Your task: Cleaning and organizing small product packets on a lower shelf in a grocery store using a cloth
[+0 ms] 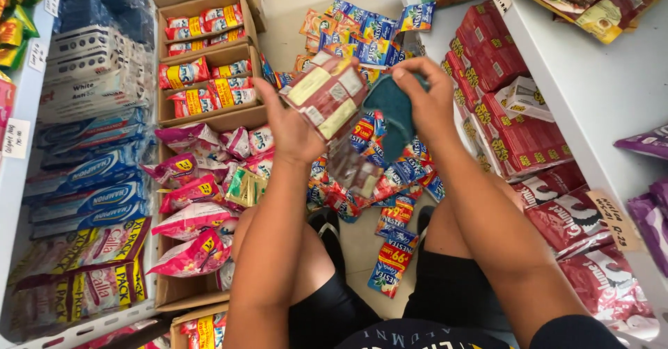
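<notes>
My left hand (pixel 292 130) holds a strip of dark red sachets (pixel 327 95) up at the middle of the head view, and more sachets of the strip (pixel 351 168) hang below it. My right hand (pixel 424 98) grips a teal cloth (pixel 393 109) pressed against the right side of the strip. Both hands are raised above a floor pile of blue and red sachets (pixel 362 39).
Cardboard boxes of red and yellow packets (pixel 202 64) and pink packets (pixel 195 210) stand on the left. Blue packs fill the left shelf (pixel 97 161). Red packs (pixel 508 126) fill the white shelf (pixel 591 91) on the right. My knees and sandals are below.
</notes>
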